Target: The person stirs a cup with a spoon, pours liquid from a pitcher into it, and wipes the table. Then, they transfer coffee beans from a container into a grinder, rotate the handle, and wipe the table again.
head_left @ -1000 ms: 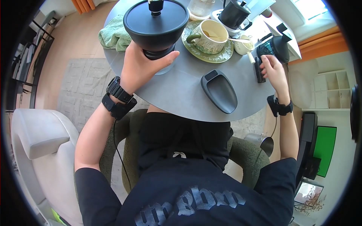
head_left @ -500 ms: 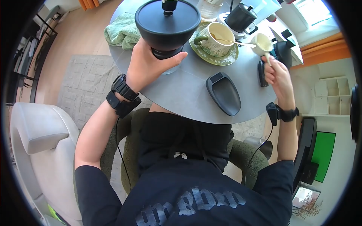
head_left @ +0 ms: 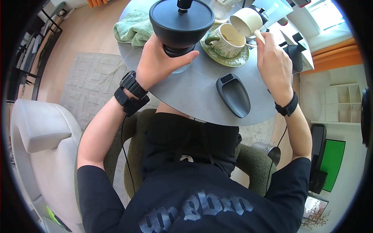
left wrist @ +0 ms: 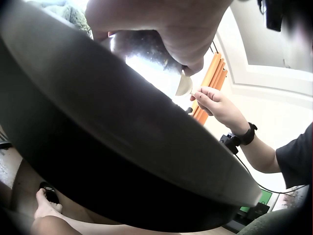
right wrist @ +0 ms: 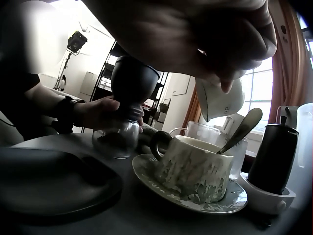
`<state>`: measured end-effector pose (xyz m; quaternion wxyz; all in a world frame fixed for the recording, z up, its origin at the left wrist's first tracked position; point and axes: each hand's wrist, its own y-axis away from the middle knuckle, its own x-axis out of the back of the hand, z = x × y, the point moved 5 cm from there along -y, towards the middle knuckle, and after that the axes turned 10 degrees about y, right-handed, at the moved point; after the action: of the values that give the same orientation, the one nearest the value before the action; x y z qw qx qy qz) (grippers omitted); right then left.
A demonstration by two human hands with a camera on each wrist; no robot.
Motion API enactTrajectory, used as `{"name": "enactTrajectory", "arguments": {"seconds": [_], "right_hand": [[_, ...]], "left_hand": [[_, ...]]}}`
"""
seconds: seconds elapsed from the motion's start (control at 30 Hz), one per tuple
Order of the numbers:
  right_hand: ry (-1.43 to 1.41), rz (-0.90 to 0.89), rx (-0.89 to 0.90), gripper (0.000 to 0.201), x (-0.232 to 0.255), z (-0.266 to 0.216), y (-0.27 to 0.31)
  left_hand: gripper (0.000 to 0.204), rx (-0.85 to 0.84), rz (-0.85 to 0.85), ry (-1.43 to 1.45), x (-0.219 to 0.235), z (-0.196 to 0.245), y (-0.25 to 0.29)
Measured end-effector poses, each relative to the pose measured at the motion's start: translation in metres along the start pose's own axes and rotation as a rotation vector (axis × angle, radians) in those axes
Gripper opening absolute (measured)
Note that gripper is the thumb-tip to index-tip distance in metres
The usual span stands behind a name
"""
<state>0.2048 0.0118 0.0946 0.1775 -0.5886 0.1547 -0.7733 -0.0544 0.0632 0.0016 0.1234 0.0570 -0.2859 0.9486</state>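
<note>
My left hand (head_left: 157, 64) grips the narrow neck of a black hand coffee grinder (head_left: 180, 21), which stands upright with its glass jar (right wrist: 115, 142) at table level. A small cream-coloured pitcher (head_left: 245, 22) hangs in the air, its straight handle held by the curled fingers of my right hand (head_left: 275, 64). The pitcher is tilted close above the far side of a green-handled cup (right wrist: 193, 164). That cup sits on a patterned green saucer (head_left: 233, 63), with a spoon (right wrist: 243, 128) leaning in it. What the pitcher contains is hidden.
An oval black dish (head_left: 235, 97) lies near the table's front edge. A crumpled green towel (head_left: 134, 29) is at the left. Behind the cup stand a ribbed glass (head_left: 222, 11) and a black lidded pot (right wrist: 274, 159) on a white base.
My right hand has taken the pitcher by its handle, raised it, and carried it left to above the cup, tilting it. My left hand stays around the grinder's neck.
</note>
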Motion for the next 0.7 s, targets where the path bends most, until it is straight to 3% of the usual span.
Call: {"name": "enactTrajectory", "arguments": {"seconds": [0.13,0.17,0.23,0.43,0.57,0.7], "right_hand": [[-0.213,0.027,-0.089,0.033,0.005,0.020,-0.007],[-0.368,0.126,-0.018,0.036,-0.010,0.046,-0.011],[-1.022,-0.290,-0.416,0.036,-0.019,0.079,-0.005],[-1.264,-0.488,-0.651,0.033,-0.063,0.123,0.053],[-1.323,-0.637,-0.697,0.035,-0.096,0.109,0.078],[-1.300,-0.654,-0.713,0.035,-0.111,0.098,0.085]], "left_hand": [[0.054,0.002,-0.005,0.003,0.000,-0.001,0.000],[0.054,-0.008,-0.004,0.005,0.000,-0.001,0.000],[0.055,-0.028,0.003,0.007,0.001,0.001,0.000],[0.054,-0.020,0.001,0.015,0.001,0.002,0.000],[0.052,-0.017,-0.010,0.001,-0.001,0.001,0.000],[0.049,-0.001,-0.003,0.006,-0.001,0.006,0.000]]}}
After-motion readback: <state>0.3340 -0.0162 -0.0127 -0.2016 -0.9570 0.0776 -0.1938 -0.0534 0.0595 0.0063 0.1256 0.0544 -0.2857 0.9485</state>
